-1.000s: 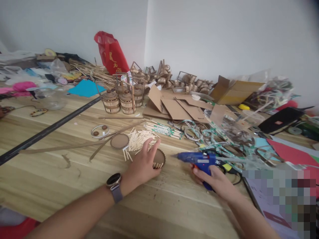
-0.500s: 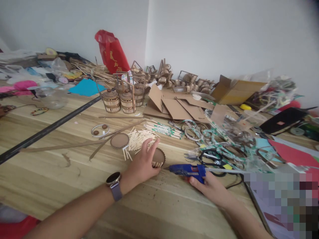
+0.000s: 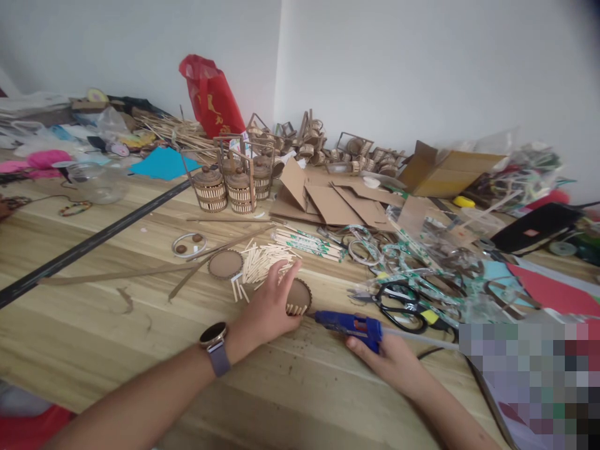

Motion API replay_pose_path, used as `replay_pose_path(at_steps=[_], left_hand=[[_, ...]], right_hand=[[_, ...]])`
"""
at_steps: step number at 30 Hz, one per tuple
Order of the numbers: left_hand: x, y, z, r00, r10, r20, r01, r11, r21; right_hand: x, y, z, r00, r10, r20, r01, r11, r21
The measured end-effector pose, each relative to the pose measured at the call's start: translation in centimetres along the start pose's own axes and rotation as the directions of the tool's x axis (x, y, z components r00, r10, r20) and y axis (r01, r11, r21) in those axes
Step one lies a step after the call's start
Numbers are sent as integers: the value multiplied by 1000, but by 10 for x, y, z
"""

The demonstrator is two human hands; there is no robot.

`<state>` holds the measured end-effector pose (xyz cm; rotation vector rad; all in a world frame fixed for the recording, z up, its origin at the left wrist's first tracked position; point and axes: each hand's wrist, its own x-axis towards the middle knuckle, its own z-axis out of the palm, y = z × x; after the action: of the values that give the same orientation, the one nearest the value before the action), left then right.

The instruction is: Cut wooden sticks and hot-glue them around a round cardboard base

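Note:
My left hand [image 3: 276,307] grips the left and near side of a round cardboard disc [image 3: 300,292] with a scalloped rim, two of its fingers raised. Short pale sticks stand in a row along the disc's near edge. In my right hand [image 3: 391,359] is a blue hot glue gun [image 3: 349,326], its nozzle pointing left at the disc's near right edge. A clear glue stick [image 3: 422,337] runs out of its back. Just beyond my left hand lies a pile of short wooden sticks [image 3: 262,262]. A second cardboard disc [image 3: 225,264] lies left of that pile.
Black-handled scissors [image 3: 403,306] and green-printed wrappers [image 3: 422,269] lie to the right. Small lidded baskets [image 3: 241,190] stand farther back, beside cardboard sheets [image 3: 328,200]. Brown strips [image 3: 117,275] and a black strip [image 3: 103,234] cross the left side. A red bag [image 3: 210,100] leans at the wall.
The glue gun and my right hand have shifted slightly left and down, bringing the nozzle closer to the disc. My left hand and the disc have hardly moved.

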<state>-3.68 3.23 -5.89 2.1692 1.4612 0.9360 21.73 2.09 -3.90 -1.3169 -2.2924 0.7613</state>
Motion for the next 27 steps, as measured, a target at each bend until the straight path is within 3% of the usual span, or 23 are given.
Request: replay_pose_path(at_steps=[27], left_hand=[[0, 3, -3, 999, -16, 29, 15, 999, 34]], right_hand=[[1, -4, 5, 1000, -19, -19, 18, 1000, -25]])
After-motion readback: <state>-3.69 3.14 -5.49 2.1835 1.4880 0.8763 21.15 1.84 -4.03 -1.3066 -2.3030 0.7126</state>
